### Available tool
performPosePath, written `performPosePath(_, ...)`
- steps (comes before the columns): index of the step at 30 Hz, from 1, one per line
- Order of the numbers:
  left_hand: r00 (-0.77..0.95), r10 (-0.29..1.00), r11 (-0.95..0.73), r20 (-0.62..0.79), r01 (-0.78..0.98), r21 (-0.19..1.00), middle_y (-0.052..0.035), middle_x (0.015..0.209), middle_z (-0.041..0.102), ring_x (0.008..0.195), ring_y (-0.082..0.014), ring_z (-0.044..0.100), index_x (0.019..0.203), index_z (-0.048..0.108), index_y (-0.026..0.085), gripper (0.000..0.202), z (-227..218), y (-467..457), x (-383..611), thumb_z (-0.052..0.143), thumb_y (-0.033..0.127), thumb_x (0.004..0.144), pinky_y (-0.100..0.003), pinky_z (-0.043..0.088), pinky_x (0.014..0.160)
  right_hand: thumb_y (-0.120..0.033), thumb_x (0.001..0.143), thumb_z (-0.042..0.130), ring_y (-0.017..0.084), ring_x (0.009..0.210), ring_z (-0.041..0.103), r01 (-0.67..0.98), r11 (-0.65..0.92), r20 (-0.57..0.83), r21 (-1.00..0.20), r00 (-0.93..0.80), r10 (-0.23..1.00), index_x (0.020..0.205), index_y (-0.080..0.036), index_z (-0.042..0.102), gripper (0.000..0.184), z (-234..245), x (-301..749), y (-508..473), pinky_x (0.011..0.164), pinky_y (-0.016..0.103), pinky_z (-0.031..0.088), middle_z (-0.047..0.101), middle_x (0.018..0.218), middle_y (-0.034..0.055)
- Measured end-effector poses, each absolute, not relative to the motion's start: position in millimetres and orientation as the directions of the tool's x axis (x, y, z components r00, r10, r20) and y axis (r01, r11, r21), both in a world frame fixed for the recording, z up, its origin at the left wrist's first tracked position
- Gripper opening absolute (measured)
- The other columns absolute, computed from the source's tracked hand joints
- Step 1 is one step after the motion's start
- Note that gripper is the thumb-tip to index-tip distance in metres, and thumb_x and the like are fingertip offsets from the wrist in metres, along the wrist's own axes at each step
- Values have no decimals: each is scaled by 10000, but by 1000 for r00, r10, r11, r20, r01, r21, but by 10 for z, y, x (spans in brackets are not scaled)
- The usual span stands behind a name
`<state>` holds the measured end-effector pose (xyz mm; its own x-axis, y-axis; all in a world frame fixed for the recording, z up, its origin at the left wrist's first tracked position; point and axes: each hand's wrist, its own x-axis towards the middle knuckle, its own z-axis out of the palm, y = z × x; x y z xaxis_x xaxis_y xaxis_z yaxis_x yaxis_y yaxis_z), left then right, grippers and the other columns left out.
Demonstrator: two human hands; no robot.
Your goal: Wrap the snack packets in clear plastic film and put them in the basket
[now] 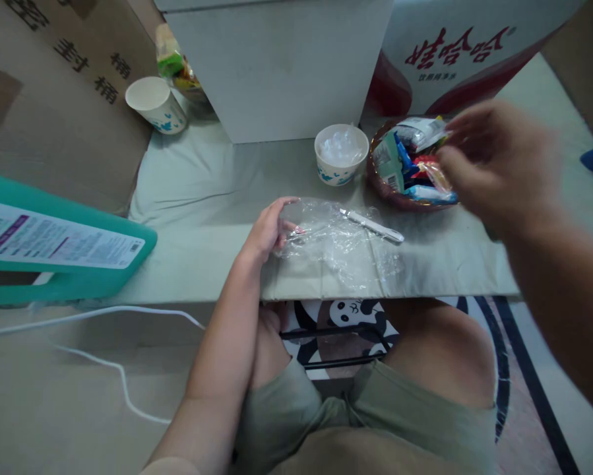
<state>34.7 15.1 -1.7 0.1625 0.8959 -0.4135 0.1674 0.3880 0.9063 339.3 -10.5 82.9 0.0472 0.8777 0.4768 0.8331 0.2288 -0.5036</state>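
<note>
Near front edge of surface (197, 264), left hand (269, 227), loosely spread, touches clear film (320, 247); right hand (506, 161) by basket (391, 196), grip unclear; tugging film could drag white tool (374, 226) off

- Centre: table (192, 264) under pale grey-green cloth.
- 12 o'clock: plain white box-shaped unit (276, 72).
- 10 o'clock: large brown cardboard box (78, 125).
- 8 o'clock: pale floor (73, 402).
- 5 o'clock: panda-patterned surface (343, 313) below the table.
- Dim, cool light.

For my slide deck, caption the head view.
Left hand on clear plastic film, right hand at a bowl of wrapped packets.
</note>
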Motion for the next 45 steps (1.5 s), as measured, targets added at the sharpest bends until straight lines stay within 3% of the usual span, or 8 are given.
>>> performPosePath(5,-76,958,285,-278,392,875,-38,818,708,543,-128,581,1108,647,213,280,-169,224,71,658,311,846,-229,410,502,-352,850,672,345,1145,703,698,435,314,-568,-305,899,1282,-227,612,454,11,2827,-621,936,547,594,726,1263,141)
performPosePath(9,-230,947,-85,223,489,868,-84,1129,700,1072,-232,668,1131,632,221,362,-224,43,-57,731,278,788,-335,532,888,-273,862,631,359,1211,661,713,369,335,-596,-197,921,1293,-226,602,434,-412,2639,-717,1012,577,544,699,1289,154)
performPosePath(14,196,933,-357,302,614,704,-103,1267,685,1300,-313,576,1296,588,233,668,-146,-240,75,840,362,691,-476,402,1148,-278,887,601,325,1012,701,700,422,302,-576,-297,906,1117,-247,680,246,-439,2591,-688,896,526,560,751,1060,115)
performPosePath(22,307,950,-247,65,604,757,-13,757,624,773,-186,596,936,726,197,267,-71,-206,18,553,189,733,-334,486,810,-298,918,560,348,1235,652,623,504,252,-597,-451,856,844,-233,683,157,-461,2598,-670,1006,564,532,711,1275,123)
performPosePath(28,338,937,-284,83,606,743,-45,1056,688,779,-156,549,1174,690,227,497,-67,-290,63,739,337,692,-321,486,799,-297,914,570,346,1283,642,607,424,232,-672,-371,899,1068,-242,663,188,-427,2653,-675,1010,561,549,638,1439,137)
performPosePath(31,400,915,-301,43,608,735,-36,839,706,778,-178,563,835,721,210,160,-46,-303,53,679,357,784,-355,468,851,-295,918,555,342,1295,642,597,402,242,-695,-332,912,1066,-233,688,208,-453,2664,-673,981,538,571,563,1532,153)
performPosePath(37,244,953,-228,180,184,956,-19,622,554,720,-188,574,588,584,216,250,-53,-310,-153,719,358,742,-352,466,767,-320,892,588,275,930,766,567,209,207,-797,-69,976,1034,-216,715,218,-508,2794,-607,715,446,625,321,1696,179)
performPosePath(45,-107,975,-199,193,-58,978,8,642,493,581,-110,490,588,532,210,337,-224,-105,-210,793,402,682,-263,378,570,-659,966,490,337,1368,599,332,441,371,-834,-254,893,1310,-288,656,533,-310,3096,-716,1155,565,468,703,1370,101)
